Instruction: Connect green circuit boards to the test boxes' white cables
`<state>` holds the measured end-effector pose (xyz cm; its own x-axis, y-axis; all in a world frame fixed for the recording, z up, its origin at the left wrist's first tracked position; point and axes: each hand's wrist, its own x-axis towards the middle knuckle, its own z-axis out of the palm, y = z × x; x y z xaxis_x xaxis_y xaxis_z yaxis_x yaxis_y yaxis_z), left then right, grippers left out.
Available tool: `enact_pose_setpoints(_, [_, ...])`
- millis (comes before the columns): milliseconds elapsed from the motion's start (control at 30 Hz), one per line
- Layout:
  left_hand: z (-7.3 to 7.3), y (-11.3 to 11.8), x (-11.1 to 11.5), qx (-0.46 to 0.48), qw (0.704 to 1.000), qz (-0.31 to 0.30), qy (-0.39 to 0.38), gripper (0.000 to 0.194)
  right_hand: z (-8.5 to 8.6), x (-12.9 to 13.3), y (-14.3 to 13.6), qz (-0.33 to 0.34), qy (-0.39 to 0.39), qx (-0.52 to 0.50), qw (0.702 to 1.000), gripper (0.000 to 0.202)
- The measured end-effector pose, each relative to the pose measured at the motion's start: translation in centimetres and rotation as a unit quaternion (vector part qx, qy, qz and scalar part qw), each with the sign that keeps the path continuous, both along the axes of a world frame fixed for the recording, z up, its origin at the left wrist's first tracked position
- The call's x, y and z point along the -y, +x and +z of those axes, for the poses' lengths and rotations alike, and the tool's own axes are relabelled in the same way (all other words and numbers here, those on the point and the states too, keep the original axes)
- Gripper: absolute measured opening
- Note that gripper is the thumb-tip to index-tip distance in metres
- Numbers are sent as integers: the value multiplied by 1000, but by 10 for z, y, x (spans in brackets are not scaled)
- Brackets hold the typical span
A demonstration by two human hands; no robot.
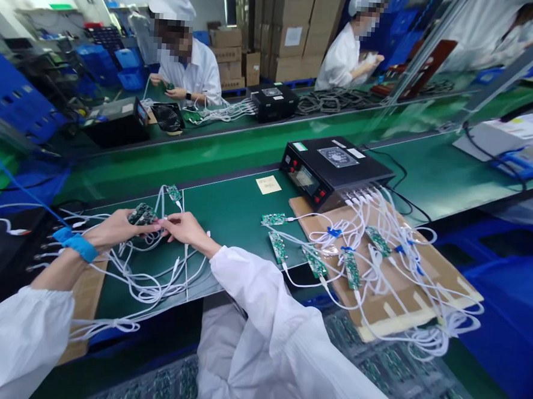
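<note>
My left hand (118,228), with a blue wrist strap (75,244), grips a green circuit board (143,214) between thumb and fingers. At the board's right end my right hand (186,228) is closed in a pinch; what sits between its fingertips is too small to make out. Just behind the hands lies another small circuit board (173,193) with white cables on it. Loops of white cable (141,285) spread over the green bench mat (229,212) below both hands.
A black test box (336,167) stands right of centre, its white cables running over a cardboard sheet (414,293) to several circuit boards (351,269). A paper note (268,184) lies nearby. Trays of boards (391,370) sit below the bench edge. Two co-workers (191,68) work across the bench.
</note>
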<state>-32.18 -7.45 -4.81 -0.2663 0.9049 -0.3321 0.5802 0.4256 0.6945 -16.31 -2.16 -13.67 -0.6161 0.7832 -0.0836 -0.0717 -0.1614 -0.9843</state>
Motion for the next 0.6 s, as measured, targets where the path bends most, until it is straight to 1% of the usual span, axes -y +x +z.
enact_pose_setpoints(67, [-2,-3,-6,47,998,41,28,43,-6,-2,-3,-9,-24,-40,999,18])
enact_pose_setpoints(133, [-3,-2,-13,119,984,115,67,31,-8,-1,-3,15,-63,-104,992,19])
enact_pose_setpoints(200, [-3,2,-21,209,957,177,100,25,-6,3,-3,52,-97,-156,982,23])
enact_pose_setpoints(267, [-3,6,-29,286,929,197,124,23,-5,8,-2,85,-119,-183,972,25])
enact_pose_setpoints(333, [-3,11,-34,338,901,224,151,16,-4,11,-2,109,-133,-198,965,28])
enact_pose_setpoints(400, [-4,14,-37,382,878,236,164,11,-5,13,-3,127,-143,-208,959,29])
enact_pose_setpoints(467, [-5,17,-35,406,866,232,179,12,-7,14,-4,127,-152,-213,957,28])
enact_pose_setpoints(600, [-8,21,-31,402,868,194,218,7,-10,14,-6,91,-164,-222,957,28])
